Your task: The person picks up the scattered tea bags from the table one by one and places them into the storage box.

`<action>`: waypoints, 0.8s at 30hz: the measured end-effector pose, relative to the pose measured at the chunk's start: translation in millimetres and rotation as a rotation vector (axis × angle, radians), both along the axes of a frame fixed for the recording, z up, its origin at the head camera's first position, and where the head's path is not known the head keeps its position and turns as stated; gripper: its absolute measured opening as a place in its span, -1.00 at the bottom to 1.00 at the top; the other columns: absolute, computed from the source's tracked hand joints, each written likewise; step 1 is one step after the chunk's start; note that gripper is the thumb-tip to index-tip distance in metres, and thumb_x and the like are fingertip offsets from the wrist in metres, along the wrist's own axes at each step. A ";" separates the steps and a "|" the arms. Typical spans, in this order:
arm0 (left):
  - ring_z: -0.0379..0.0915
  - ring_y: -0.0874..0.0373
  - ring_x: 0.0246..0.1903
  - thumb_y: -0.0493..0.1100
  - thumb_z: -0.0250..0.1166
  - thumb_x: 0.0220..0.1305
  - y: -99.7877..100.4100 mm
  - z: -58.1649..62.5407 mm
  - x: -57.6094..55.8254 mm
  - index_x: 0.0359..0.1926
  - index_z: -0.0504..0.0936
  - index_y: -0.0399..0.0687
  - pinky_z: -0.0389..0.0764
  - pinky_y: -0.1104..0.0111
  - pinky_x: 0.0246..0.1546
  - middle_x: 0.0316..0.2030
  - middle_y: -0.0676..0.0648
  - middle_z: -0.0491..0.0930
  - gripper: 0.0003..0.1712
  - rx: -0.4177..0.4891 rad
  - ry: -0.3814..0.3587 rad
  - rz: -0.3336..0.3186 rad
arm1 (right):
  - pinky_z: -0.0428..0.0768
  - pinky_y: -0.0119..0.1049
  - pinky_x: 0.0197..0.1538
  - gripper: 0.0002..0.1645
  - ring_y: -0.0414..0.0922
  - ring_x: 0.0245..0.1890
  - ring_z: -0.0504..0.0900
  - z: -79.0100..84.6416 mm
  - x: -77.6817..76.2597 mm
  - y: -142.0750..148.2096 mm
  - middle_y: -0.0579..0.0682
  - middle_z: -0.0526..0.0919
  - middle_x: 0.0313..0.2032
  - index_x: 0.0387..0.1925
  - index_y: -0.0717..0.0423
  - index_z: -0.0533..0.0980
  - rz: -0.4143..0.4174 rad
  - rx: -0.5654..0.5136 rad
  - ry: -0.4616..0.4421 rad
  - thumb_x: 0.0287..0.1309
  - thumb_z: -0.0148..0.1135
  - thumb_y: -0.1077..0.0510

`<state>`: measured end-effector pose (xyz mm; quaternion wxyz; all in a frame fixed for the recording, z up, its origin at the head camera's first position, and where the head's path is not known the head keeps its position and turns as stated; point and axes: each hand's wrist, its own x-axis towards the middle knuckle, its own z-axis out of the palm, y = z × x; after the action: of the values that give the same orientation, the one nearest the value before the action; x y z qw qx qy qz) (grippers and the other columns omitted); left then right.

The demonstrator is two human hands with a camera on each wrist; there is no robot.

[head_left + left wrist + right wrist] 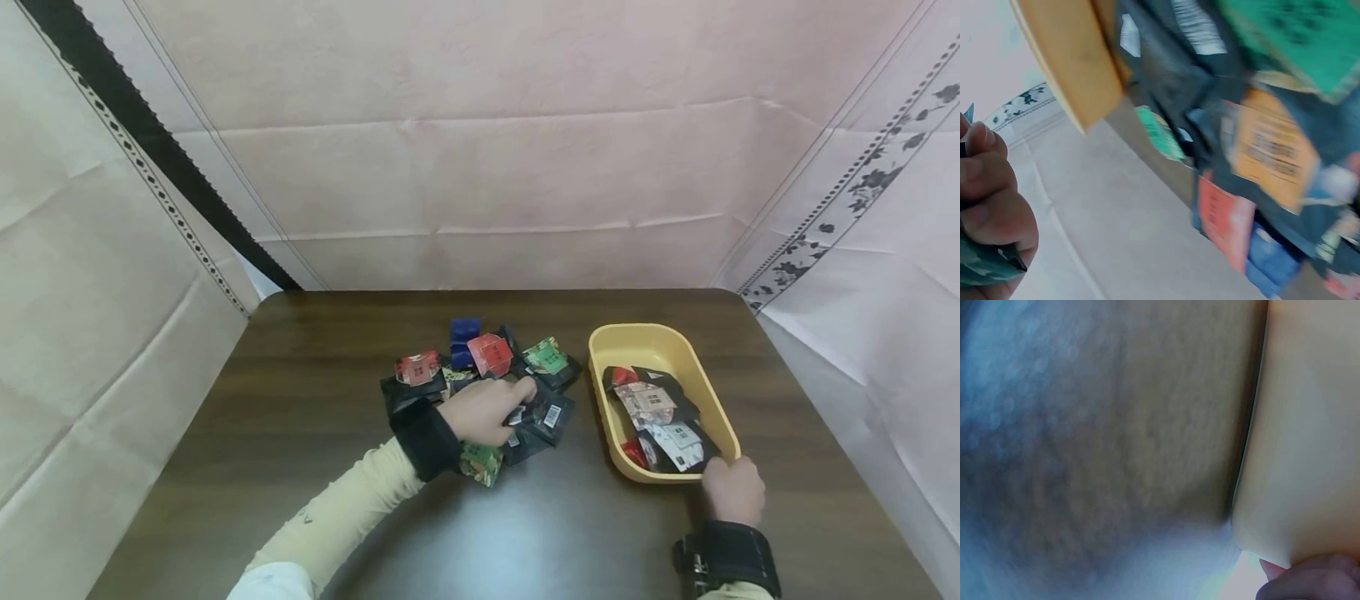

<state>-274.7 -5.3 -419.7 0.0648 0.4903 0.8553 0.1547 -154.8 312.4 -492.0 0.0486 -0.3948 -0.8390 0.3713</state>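
My left hand [487, 410] is over a loose pile of small sachets [551, 417], dark with red, green and orange labels. In the left wrist view the curled fingers [997, 212] hold a dark green sachet [988, 265]; most of it is cut off by the frame edge. My right hand [733, 492] grips the near right corner of a yellow plastic basket [600, 392]. Several sachets [675, 437] lie inside it, black with red, pink and white labels. In the right wrist view only part of the hand [1313, 581] shows, against the basket's wall [1304, 437].
Both hands work over a dark brown wooden table [300, 467]. White cloth [487, 183] hangs behind it and at both sides, with a flowered border [862, 192] on the right. A blue sachet [465, 337] lies at the pile's far edge.
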 end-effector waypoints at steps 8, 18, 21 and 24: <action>0.37 0.24 -0.51 -0.26 0.31 -0.09 59.7 7.4 -7.2 -0.18 0.26 0.01 0.37 0.50 -0.55 -0.47 0.08 0.40 -0.54 0.048 0.002 -0.029 | 0.33 0.20 -0.21 -0.48 0.40 -0.22 0.36 -0.5 0.8 -2.2 0.55 0.36 -0.21 -0.17 0.61 0.26 -0.004 0.022 0.011 0.13 -0.33 0.14; 0.39 0.31 -0.09 -0.02 0.34 0.02 157.0 1.1 2.7 0.08 0.23 0.03 0.38 0.47 -0.13 -0.02 0.09 0.45 -0.36 -0.051 0.056 -0.050 | 0.34 0.20 -0.22 -0.50 0.41 -0.20 0.37 -2.5 0.2 -1.0 0.55 0.36 -0.20 -0.17 0.58 0.26 -0.005 0.025 0.006 0.14 -0.32 0.13; 0.34 0.31 0.00 0.13 0.32 0.02 172.2 -5.0 7.5 0.17 0.21 0.09 0.33 0.35 -0.02 0.05 0.11 0.41 -0.26 -0.076 0.120 -0.032 | 0.34 0.20 -0.24 -0.51 0.42 -0.21 0.37 -3.1 0.3 -1.0 0.56 0.37 -0.22 -0.21 0.57 0.27 -0.005 0.035 0.017 0.15 -0.31 0.13; 0.15 0.20 0.20 0.30 0.28 -0.04 179.2 -10.6 10.5 0.29 0.10 0.18 0.19 0.16 0.16 0.21 0.06 0.25 -0.08 -0.096 0.169 -0.018 | 0.34 0.20 -0.26 -0.53 0.42 -0.23 0.38 -2.9 0.4 -0.2 0.55 0.38 -0.24 -0.24 0.56 0.29 -0.016 0.034 0.036 0.14 -0.30 0.14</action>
<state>-264.2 173.9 -430.3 0.0173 0.5054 0.8598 0.0712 -154.5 312.2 -494.9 0.0730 -0.3938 -0.8410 0.3637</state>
